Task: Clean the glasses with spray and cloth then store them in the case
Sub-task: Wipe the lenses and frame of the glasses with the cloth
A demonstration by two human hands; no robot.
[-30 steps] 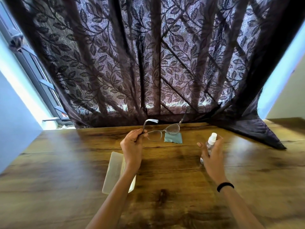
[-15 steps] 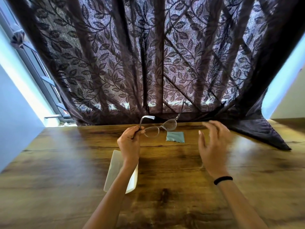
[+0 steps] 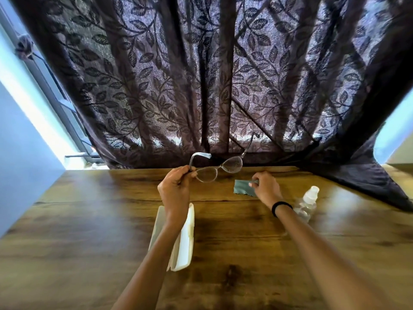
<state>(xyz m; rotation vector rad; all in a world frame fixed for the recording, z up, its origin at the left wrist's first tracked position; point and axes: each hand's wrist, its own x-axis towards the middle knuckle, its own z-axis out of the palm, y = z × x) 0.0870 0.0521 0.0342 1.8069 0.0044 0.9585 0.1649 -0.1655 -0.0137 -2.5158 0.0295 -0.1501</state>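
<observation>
Clear-framed glasses (image 3: pixel 220 167) with thin temples unfolded, lenses looking a bit misty; left hand (image 3: pixel 175 189) grips them at one hinge, holding them up over the far edge of the desk (image 3: pixel 89 220); right hand (image 3: pixel 266 189) pinches the teal cloth (image 3: pixel 242 187) lying just below them; spray bottle (image 3: pixel 307 205) sits beside the right wrist; open white case (image 3: pixel 185 242) lies under the left forearm; wood-grain desk, dark leaf-pattern curtain (image 3: pixel 201 74) behind, bright window (image 3: pixel 55 104) at left.
</observation>
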